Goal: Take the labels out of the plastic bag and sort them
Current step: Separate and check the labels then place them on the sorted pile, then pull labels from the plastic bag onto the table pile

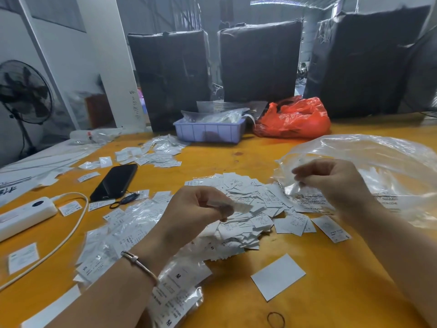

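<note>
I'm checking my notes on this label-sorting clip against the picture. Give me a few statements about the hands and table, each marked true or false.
1. The right hand pinches the clear plastic bag. True.
2. The left hand is empty. False: it pinches a small label.
3. The black phone lies inside the lavender tray. False: it lies on the yellow table.
4. A red plastic bag sits right of the tray. True.
5. A rubber band lies on the near table edge. True.
</note>
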The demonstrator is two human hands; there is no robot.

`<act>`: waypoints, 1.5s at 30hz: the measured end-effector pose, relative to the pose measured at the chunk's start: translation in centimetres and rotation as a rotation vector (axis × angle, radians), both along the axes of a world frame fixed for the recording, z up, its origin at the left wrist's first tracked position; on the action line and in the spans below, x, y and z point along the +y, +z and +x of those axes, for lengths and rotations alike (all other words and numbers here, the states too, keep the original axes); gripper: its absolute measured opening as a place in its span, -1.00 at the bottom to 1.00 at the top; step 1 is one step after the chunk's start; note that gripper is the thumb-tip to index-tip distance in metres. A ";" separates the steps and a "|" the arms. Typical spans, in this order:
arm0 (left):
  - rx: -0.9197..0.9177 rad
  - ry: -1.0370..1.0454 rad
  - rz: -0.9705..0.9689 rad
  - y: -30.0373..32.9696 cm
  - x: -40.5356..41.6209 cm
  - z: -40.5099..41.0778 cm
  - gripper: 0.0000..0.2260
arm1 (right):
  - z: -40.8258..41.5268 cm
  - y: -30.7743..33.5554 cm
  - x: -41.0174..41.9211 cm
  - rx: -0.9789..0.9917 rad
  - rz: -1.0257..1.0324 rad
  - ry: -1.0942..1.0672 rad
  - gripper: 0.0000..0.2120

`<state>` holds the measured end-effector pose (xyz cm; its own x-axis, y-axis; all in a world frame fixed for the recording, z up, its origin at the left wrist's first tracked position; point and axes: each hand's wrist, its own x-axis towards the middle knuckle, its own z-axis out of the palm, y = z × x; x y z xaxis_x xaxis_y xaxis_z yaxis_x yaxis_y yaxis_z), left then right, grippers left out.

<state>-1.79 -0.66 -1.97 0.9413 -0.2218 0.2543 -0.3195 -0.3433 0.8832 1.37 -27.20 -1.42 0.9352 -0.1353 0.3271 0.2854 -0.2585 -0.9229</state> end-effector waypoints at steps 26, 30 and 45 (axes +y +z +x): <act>0.291 -0.215 -0.188 0.4 -0.9 -0.5 -0.75 | -3.3 -0.2 5.5 0.157 0.077 0.729 -0.80; 0.243 -0.202 -0.173 0.3 -0.5 -0.3 -0.86 | -3.5 0.1 5.5 0.163 0.072 0.688 -0.75; 0.147 -0.107 -0.638 0.9 0.0 -0.1 -0.88 | -3.6 0.0 5.7 0.192 -0.092 0.426 -0.86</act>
